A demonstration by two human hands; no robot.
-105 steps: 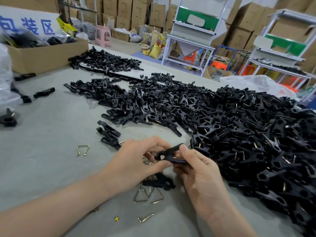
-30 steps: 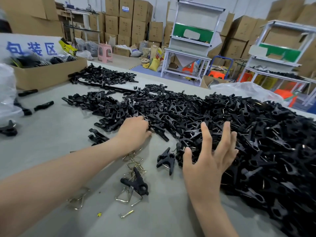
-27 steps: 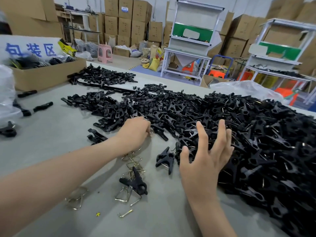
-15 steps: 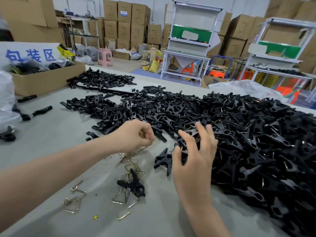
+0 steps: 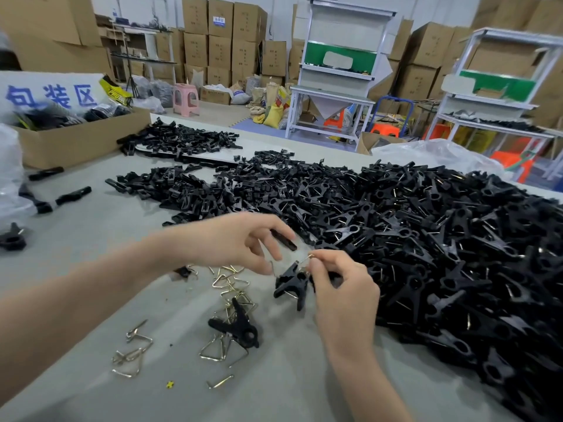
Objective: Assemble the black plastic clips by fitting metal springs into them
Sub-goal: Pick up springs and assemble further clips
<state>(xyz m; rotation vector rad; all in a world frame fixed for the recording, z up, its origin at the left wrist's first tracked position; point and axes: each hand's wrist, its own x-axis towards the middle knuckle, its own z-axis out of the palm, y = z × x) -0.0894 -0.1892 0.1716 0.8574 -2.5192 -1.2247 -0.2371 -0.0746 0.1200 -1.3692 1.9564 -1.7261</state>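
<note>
— What am I working at?
— A grey table in a warehouse stacked with cardboard cartons. The big heap of black plastic clips runs from beyond your fingertips out to the right of your right hand. An open cardboard box stands far beyond your left forearm.
— And my hands?
— Your left hand is raised over the table with its fingers curled, pinching a black clip half at the fingertips. Your right hand is just right of it, thumb and forefinger pinching a metal spring, with the other fingers curled in.
— What lies under them?
— An assembled clip lies on the table just left of your right thumb, below your left fingertips. Nearer you, a second clip lies on a scatter of loose springs under your left hand. A tiny yellow scrap lies nearer still, beside your left forearm.
</note>
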